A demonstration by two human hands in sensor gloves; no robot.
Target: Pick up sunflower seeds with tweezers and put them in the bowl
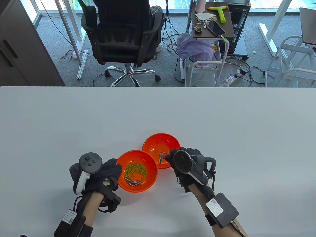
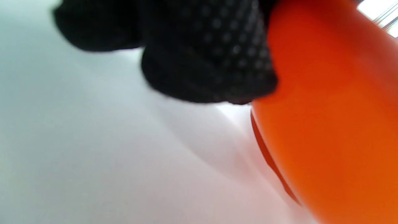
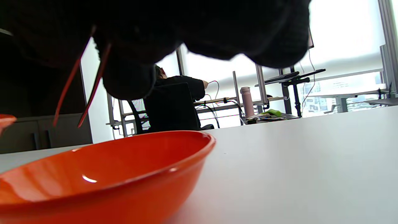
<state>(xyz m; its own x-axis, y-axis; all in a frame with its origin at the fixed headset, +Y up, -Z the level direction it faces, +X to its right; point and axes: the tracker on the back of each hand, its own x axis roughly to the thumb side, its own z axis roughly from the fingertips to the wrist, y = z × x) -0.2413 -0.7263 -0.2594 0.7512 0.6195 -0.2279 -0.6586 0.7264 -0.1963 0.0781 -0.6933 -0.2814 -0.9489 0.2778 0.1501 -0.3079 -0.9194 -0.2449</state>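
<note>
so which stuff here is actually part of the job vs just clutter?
In the job:
- left hand steadying the near bowl
- sunflower seeds among green beans
- right hand with tweezers
- far bowl

Lying about:
- office chair
- side cart

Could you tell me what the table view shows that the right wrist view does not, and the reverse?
Only the table view shows the near bowl with green beans and sunflower seeds, the left hand touching its rim, and the seeds in the far bowl.

Only the right wrist view shows the two tweezer tips standing apart, with nothing between them.

Both show the right hand holding the tweezers over the far bowl, on the white table.
</note>
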